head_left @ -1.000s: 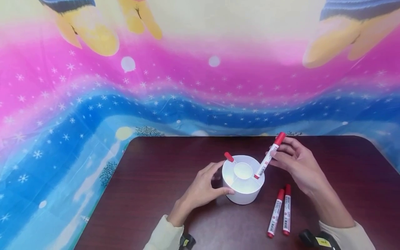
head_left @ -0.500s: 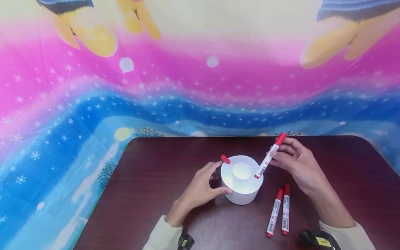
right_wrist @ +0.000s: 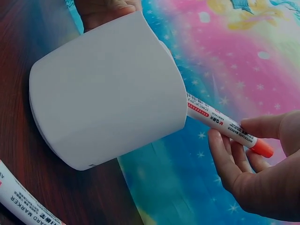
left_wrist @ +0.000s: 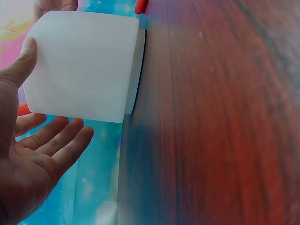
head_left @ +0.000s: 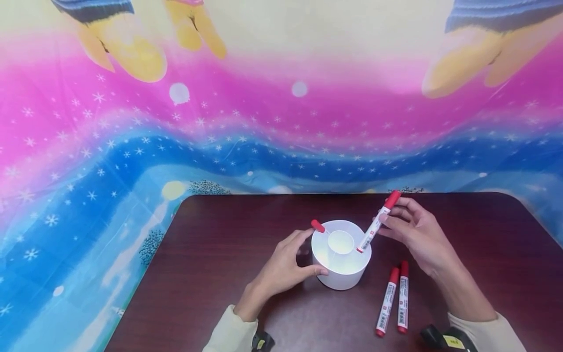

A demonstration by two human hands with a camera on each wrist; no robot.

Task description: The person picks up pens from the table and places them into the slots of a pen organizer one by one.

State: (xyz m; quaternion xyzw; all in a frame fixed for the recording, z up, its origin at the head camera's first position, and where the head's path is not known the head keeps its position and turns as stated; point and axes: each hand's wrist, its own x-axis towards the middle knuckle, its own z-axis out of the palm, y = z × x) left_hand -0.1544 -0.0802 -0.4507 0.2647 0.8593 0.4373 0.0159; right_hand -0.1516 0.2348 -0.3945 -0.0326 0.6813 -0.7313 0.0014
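Note:
A round white pen holder [head_left: 342,279] with a smaller ring in its middle stands on the table. My left hand [head_left: 286,264] holds it from the left, thumb at the near rim and fingers along the far side. Between thumb and fingers, my right hand [head_left: 418,232] pinches a red-capped whiteboard marker [head_left: 374,230]. The marker slants, cap up, its red lower end over the holder's right part. In the right wrist view the holder's wall [right_wrist: 108,89] hides that end. Another red marker cap [head_left: 317,226] sticks out at the holder's back left.
Two more red-capped markers [head_left: 387,303] lie side by side on the dark wooden table [head_left: 184,274], right of the holder. Behind the table's back edge hangs a colourful printed cloth [head_left: 264,122].
The hands, holder and pinched marker keep nearly the same places. The whole view has shifted slightly, and the marker's lower end sits a touch lower over the holder.

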